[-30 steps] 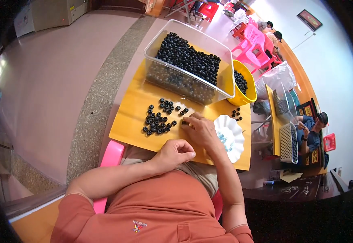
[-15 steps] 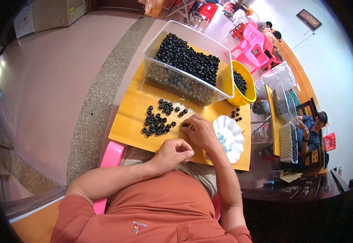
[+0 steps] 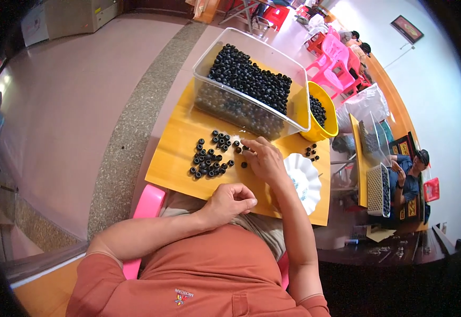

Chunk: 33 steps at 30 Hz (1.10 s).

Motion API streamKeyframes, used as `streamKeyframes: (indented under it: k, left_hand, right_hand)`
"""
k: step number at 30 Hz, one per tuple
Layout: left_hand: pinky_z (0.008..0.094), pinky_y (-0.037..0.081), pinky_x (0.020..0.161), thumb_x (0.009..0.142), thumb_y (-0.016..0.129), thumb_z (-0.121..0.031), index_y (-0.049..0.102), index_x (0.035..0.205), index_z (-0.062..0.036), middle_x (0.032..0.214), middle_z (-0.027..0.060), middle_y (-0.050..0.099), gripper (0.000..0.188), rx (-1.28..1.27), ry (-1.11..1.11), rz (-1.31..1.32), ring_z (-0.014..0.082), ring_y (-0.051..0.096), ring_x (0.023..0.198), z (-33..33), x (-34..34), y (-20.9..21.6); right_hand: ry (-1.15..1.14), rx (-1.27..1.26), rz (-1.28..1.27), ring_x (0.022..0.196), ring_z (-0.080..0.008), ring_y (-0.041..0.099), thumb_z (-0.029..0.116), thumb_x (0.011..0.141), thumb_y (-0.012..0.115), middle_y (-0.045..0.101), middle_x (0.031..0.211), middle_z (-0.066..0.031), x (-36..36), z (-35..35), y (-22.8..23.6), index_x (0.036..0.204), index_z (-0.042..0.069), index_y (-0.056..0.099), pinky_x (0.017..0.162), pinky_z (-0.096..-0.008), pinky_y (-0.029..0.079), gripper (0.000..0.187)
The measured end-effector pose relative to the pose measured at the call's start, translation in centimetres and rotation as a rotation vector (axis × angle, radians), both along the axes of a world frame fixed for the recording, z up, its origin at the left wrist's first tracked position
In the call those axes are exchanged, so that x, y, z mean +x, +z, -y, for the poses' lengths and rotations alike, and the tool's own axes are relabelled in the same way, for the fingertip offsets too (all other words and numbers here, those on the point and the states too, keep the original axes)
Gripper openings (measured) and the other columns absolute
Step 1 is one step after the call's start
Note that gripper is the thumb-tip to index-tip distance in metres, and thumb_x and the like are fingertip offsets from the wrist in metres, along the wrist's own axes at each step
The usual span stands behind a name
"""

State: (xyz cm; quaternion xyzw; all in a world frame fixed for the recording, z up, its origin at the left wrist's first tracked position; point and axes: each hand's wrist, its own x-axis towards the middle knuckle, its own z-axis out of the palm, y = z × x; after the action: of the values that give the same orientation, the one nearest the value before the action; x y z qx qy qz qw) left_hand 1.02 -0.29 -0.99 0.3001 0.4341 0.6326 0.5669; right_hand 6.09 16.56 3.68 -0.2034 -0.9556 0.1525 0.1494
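Note:
On the wooden table lies a loose cluster of small black ring-like pieces (image 3: 208,161), several with their holes facing up. My right hand (image 3: 266,162) reaches over the table at the right side of the cluster. Its thumb and forefinger close around one black piece (image 3: 245,148), partly hidden by the fingers. A single black piece (image 3: 244,165) lies just below that hand. Close to my body at the table's front edge, my left hand (image 3: 226,204) is curled with thumb and forefinger together. Whatever it may hold is hidden.
A clear plastic bin (image 3: 251,84) full of black pieces stands at the table's far side. Beside it is a yellow bucket (image 3: 328,124) with more. A white scalloped dish (image 3: 309,185) sits to the right, near a few pieces (image 3: 312,152). Another person (image 3: 407,177) sits farther right.
My right hand has moved away from me, leaving one black piece on the table and reaching another farther up. My left hand stays curled in about the same place.

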Motion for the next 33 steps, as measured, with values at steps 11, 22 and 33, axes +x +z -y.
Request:
streamKeyframes:
  k: [11,22,33]
  left_hand:
    - [0.0213,0.051,0.066,0.088,0.066,-0.009,0.062,0.091,-0.0009,0.081,0.0014,0.064,0.009,0.005,0.000,0.001,0.0065,0.060,0.072,0.0,0.0,0.1]
    - [0.0216,0.050,0.065,0.088,0.065,-0.008,0.062,0.090,-0.0007,0.080,0.0016,0.064,0.008,0.010,0.003,-0.006,0.0069,0.060,0.070,-0.1,0.1,-0.1]
    - [0.0220,0.051,0.066,0.088,0.065,-0.008,0.062,0.090,-0.0001,0.080,0.0021,0.064,0.009,-0.001,0.001,-0.035,0.0074,0.060,0.072,-0.1,0.0,0.0]
  right_hand:
    - [0.014,-0.067,0.131,0.093,-0.0357,0.060,0.027,0.089,0.058,0.061,0.098,-0.0139,-0.2,-0.8,-0.3,0.110,0.012,0.066,0.081,-0.0426,0.047,0.028]
    - [-0.099,-0.146,0.086,0.093,-0.0365,0.061,0.022,0.086,0.062,0.064,0.101,-0.0163,-0.4,-1.1,-0.7,0.111,0.003,0.064,0.083,-0.0415,0.048,0.032]
    - [-0.140,-0.166,0.114,0.092,-0.0395,0.062,0.021,0.083,0.062,0.066,0.094,-0.0230,-0.4,-1.2,-0.2,0.103,0.001,0.064,0.083,-0.0442,0.048,0.029]
